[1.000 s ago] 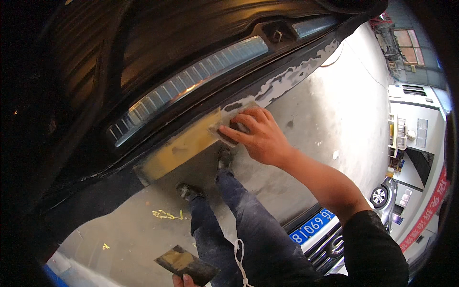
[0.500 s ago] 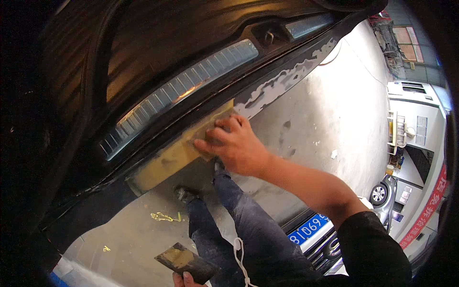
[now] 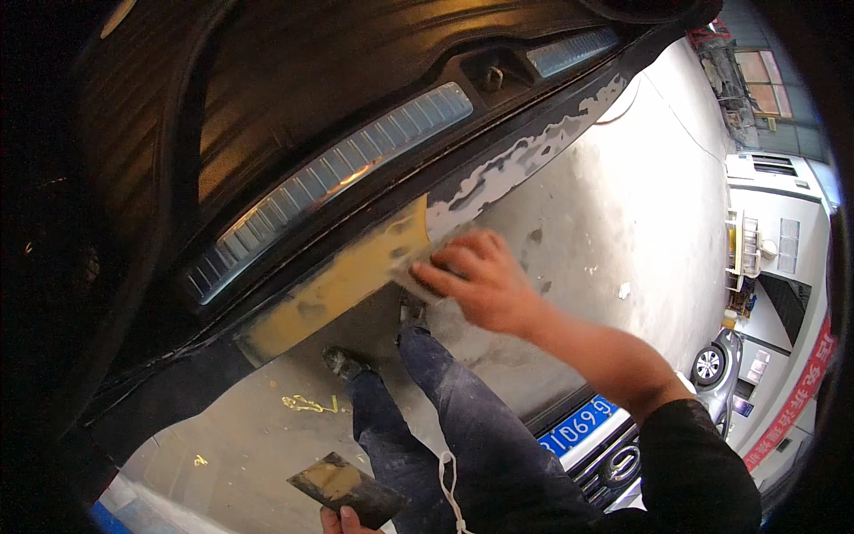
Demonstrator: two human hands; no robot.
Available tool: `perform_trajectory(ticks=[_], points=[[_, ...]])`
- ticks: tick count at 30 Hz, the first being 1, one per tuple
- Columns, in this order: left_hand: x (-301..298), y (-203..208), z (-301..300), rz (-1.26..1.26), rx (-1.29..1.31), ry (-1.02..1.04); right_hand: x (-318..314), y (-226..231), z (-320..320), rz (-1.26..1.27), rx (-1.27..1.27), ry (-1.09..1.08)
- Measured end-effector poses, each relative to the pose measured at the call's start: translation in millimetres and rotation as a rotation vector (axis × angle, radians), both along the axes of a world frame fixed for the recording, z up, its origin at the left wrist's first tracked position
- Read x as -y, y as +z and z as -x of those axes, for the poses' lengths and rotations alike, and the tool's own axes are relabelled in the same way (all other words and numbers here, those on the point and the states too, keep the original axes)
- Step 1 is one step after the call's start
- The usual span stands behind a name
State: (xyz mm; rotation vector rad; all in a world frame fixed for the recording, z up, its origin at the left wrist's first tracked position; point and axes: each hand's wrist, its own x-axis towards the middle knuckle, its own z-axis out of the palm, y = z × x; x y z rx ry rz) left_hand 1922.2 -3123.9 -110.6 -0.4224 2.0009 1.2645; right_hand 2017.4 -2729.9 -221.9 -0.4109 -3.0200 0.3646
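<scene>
your right hand (image 3: 487,287), pinching a spreader (image 3: 406,279), has slid rightward, exposing more yellow filler (image 3: 338,278); your left hand (image 3: 345,521) pinches a smeared plate (image 3: 354,490).

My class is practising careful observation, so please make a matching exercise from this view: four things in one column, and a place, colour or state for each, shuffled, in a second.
Column one
1. Left hand
2. Yellow patch
3. Longer ribbed strip
4. Number plate

Column two
A. Left of the grey-white patch
B. Blue with white characters
C. Holding a dark sheet with a tan smear
D. Silvery, with an orange glint

Right pairs
1-C, 2-A, 3-D, 4-B
</scene>
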Motion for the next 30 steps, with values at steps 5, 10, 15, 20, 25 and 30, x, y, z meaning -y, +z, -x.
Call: perform_trajectory(ticks=[5, 10, 15, 20, 25, 30], points=[[-33.1, 8.2, -0.9, -0.054, 0.109, 0.085, -39.4, 3.9, 15.3, -0.084, 0.035, 0.052], [-21.9, -8.3, -6.3, -0.097, 0.014, 0.019, -43.3, -6.9, 26.8, -0.042, 0.020, 0.077], [-22.0, -17.8, -20.9, -0.006, -0.377, -0.087, -35.2, -15.1, 34.9, -0.002, 0.021, 0.076], [0.8, -25.8, -13.4, -0.041, -0.062, -0.156, -14.4, -12.5, 35.0, -0.011, 0.095, 0.086], [-58.7, 8.5, -10.8, -0.117, 0.188, 0.164, 18.6, -20.8, 8.9, 0.046, 0.091, 0.055], [-56.3, 10.0, -9.0, -0.032, 0.135, 0.031, 16.1, -24.6, -21.2, 0.109, 0.128, -0.007]])
